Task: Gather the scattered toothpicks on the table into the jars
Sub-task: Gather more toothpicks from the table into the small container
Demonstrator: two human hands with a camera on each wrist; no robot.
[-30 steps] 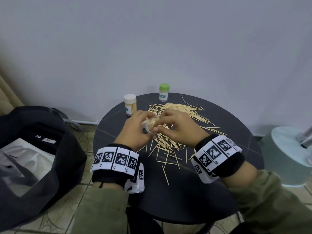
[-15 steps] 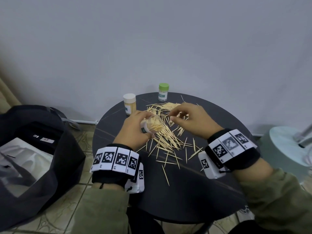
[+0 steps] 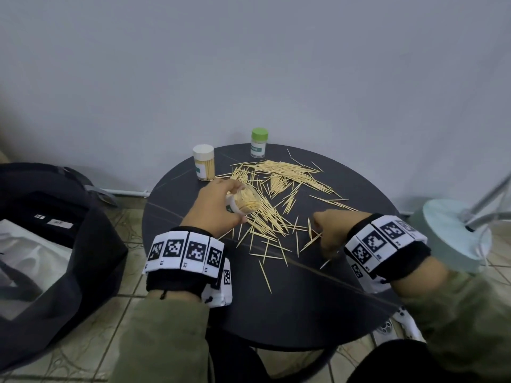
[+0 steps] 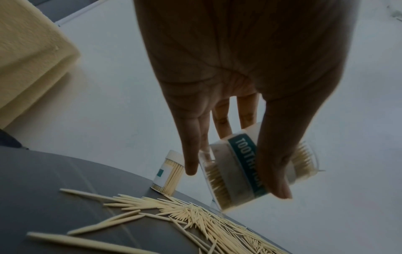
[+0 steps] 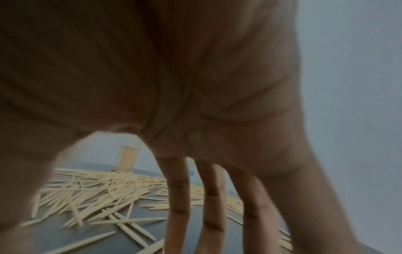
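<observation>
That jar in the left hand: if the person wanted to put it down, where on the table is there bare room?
The bare patch is the near part of the table, between the two wrists and the front rim. Another lies at the left edge, before the white-lidded jar. The middle and far right are crowded with scattered toothpicks, under the held jar in the left hand.

Looked like a corner of somebody's home, not a lab or workshop. There was a small round dark table (image 3: 276, 305) pushed right up against a plain pale wall (image 3: 249, 64), over a worn patterned tile floor (image 3: 91, 341). A black bag (image 3: 69, 230) sat open on the floor to the left, and a pale green round stand base (image 3: 453, 233) was off to the right.
</observation>
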